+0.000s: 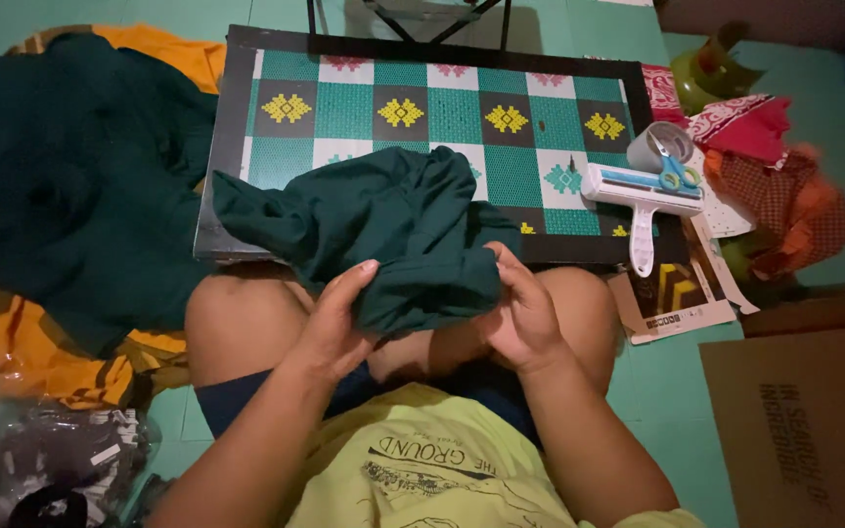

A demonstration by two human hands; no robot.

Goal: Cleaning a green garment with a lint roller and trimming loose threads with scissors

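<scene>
Left hand (330, 328): lower centre of frame; fingers curled into the near edge of the dark green garment (393, 230), gripping the cloth.
Right hand (520, 313): just right of the left; fingers closed on the same bunched edge, grasping it.
Dark green garment: centre of frame, draped from the low board (559, 98) down onto the knees; long axis runs from upper left to lower right, the free end pointing left.
Low board: upper centre, green, black and white checks with yellow motifs.
Lint roller (643, 196): right edge of board, white, handle pointing toward the person.
Scissors (675, 174): blue handles, resting on the roller.
Green cloth heap (70, 186): left of frame, on orange fabric.
Cardboard box (804, 420): lower right.
</scene>
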